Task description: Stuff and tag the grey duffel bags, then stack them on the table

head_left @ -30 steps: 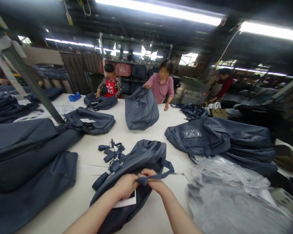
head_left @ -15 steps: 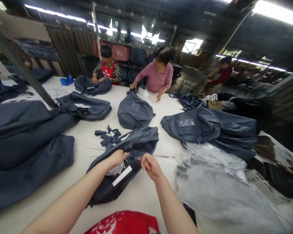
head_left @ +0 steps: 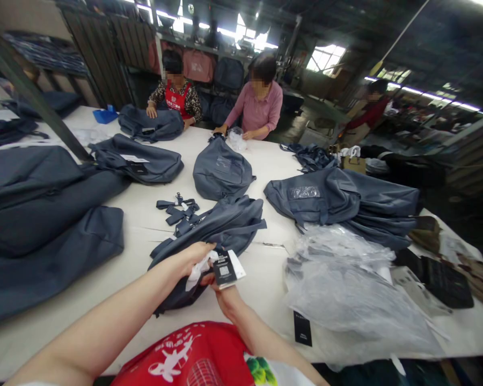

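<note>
A navy duffel bag [head_left: 225,217] lies in front of me on the table, its near side sagging toward my apron. My left hand [head_left: 198,256] is closed over that near side, gripping crumpled white plastic [head_left: 201,271]. A black hang tag [head_left: 222,271] with a white card [head_left: 237,265] behind it sticks out to the right of those fingers. Under the tags, my right hand [head_left: 219,292] is closed at their lower left edge, its fingers partly hidden by them. Navy straps with metal clips [head_left: 181,212] lie just beyond the bag.
More navy bags lie at left [head_left: 44,214], center [head_left: 223,171] and right [head_left: 317,193]. Clear plastic bags [head_left: 354,295] are piled at right, near a loose black tag [head_left: 302,328]. Two co-workers, one in pink [head_left: 261,107], one in a red apron [head_left: 177,99], stand across the table.
My right hand has moved left and down, meeting my left hand. The tags, previously inside the bag opening, are now raised above it. The co-worker in pink has brought a hand to the clear plastic.
</note>
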Motion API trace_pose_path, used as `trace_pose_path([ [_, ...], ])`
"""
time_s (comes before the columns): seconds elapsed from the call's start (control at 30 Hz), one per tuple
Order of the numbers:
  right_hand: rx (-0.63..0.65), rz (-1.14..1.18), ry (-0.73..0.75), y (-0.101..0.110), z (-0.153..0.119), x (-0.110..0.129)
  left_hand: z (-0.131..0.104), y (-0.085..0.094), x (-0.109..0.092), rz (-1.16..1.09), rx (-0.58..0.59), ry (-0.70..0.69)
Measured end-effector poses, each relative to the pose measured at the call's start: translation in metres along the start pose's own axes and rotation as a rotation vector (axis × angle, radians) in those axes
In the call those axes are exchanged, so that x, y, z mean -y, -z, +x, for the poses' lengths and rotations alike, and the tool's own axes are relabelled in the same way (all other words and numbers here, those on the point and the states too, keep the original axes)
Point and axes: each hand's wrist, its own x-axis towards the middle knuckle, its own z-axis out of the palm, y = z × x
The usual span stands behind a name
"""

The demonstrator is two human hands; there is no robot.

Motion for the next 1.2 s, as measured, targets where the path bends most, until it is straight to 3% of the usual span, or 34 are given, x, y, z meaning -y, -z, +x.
trace_pose_path([
  [0.07,-0.214,0.266,-0.102,0.021,0.014,0.0,-0.008,0.005,0.003,0.05,0.033,-0.036],
  [0.1,-0.244,0.337,-0.142,0.031,0.018,0.004,-0.011,0.007,0.003,0.079,0.045,-0.049],
  [0.2,-0.136,0.304,-0.189,0.049,0.025,0.023,-0.015,0.006,-0.001,0.192,0.063,-0.089],
  [0.3,-0.08,0.104,-0.139,0.048,0.028,0.031,-0.011,0.004,-0.013,0.348,0.027,-0.153],
  [0.57,-0.014,-0.048,-0.197,0.063,0.024,0.013,-0.012,0.044,-0.048,0.876,-0.324,-0.41],
  [0.77,-0.025,-0.002,-0.208,0.067,0.012,-0.006,-0.012,0.046,-0.055,1.111,-0.569,-0.496],
  [0.83,-0.025,0.006,-0.208,0.068,0.008,-0.012,-0.002,0.046,-0.06,1.18,-0.552,-0.474],
  [1.0,-0.063,0.003,-0.222,0.069,0.0,-0.019,0.015,0.04,-0.064,1.173,-0.368,-0.47],
  [1.1,-0.105,-0.057,-0.18,0.072,-0.01,-0.013,0.0,0.027,-0.055,1.101,-0.332,-0.508],
  [1.2,-0.198,-0.053,-0.195,0.088,-0.02,-0.012,-0.024,0.017,-0.042,1.001,-0.368,-0.547],
])
